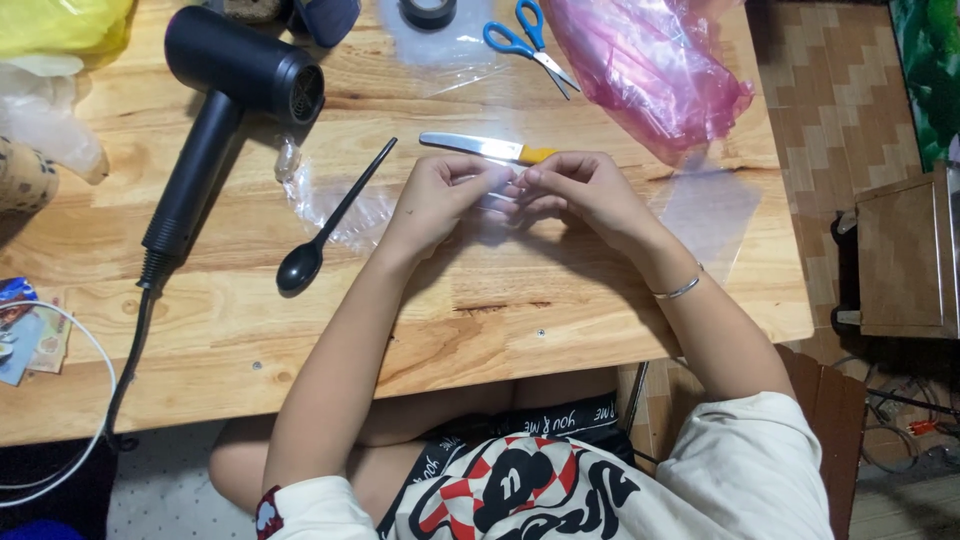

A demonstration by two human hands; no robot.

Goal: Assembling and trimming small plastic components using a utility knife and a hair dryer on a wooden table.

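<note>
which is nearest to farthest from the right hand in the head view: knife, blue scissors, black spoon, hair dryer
1. Knife, just beyond the right hand.
2. Blue scissors, farther up the table.
3. Black spoon, on the left, past the left hand.
4. Hair dryer, far left.

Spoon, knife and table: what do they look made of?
Spoon: probably plastic, all one glossy black piece with a thin straight handle. Knife: the blade looks like bare metal, pale and shiny; the handle is yellow-orange, likely plastic, partly hidden by the right hand. Table: wood, light boards with visible grain and knots, smooth finish.
</note>
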